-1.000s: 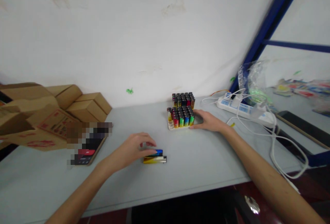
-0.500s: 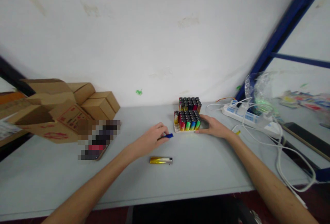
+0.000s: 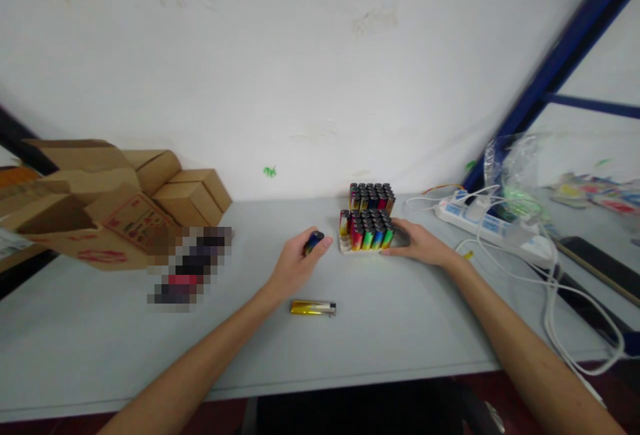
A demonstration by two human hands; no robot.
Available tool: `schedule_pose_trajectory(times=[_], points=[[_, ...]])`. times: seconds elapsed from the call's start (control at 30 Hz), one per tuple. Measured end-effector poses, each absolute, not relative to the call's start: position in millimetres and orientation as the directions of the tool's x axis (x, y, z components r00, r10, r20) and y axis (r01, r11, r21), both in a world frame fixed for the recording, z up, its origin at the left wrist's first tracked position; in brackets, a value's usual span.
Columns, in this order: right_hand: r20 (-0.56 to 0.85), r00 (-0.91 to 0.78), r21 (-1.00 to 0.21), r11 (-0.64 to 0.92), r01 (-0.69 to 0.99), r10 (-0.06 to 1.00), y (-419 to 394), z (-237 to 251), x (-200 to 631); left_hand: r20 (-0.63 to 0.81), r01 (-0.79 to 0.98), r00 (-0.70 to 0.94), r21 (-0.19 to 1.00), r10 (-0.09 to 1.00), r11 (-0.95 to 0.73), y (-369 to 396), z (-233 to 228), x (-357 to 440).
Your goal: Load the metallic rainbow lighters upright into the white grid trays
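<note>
My left hand (image 3: pixel 295 263) is closed around a dark blue lighter (image 3: pixel 313 243), whose black top points up and away. To its right stands a white tray (image 3: pixel 345 245) packed with upright lighters (image 3: pixel 373 229) in red, green, blue and yellow; some holes show at its left front. Fingers and thumb of my right hand (image 3: pixel 417 243) rest at the tray's right side, spread around its corner. A gold lighter (image 3: pixel 313 308) lies flat on the table in front of my left hand. Behind the tray is a second block of upright lighters (image 3: pixel 371 197).
Open cardboard boxes (image 3: pixel 115 221) stand at the left, with a pixelated phone-like object (image 3: pixel 193 268) before them. At the right are a white power strip (image 3: pixel 500 228), tangled white cables (image 3: pixel 550 308), a dark phone (image 3: pixel 597 265) and a clear plastic bag (image 3: pixel 520 161).
My left hand has turned the blue lighter from lying sideways to upright and raised it slightly. My right hand stays at the tray. The view has shifted a little.
</note>
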State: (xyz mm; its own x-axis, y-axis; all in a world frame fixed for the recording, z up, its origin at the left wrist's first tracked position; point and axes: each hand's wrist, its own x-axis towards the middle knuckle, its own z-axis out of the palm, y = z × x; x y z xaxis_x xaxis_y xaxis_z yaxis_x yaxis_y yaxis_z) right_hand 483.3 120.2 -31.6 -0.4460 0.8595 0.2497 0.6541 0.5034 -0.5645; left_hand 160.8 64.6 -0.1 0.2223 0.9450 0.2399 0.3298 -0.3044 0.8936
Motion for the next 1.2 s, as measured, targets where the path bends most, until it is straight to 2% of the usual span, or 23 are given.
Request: schedule_pose_trajectory(times=[0.23,0.6,1.2], points=[[0.232,-0.434,-0.546,0.486,0.683,0.871,118,-29,481,0.275,0.419,0.210,0.842,0.938,-0.341,56,9,163],[0.236,-0.440,-0.558,0.492,0.669,0.866,119,-30,483,0.265,0.540,0.137,0.788,0.954,-0.296,54,11,164],[0.251,-0.433,-0.572,0.493,0.655,0.866,120,-33,484,0.271,0.597,0.106,0.752,0.957,-0.280,58,8,166]])
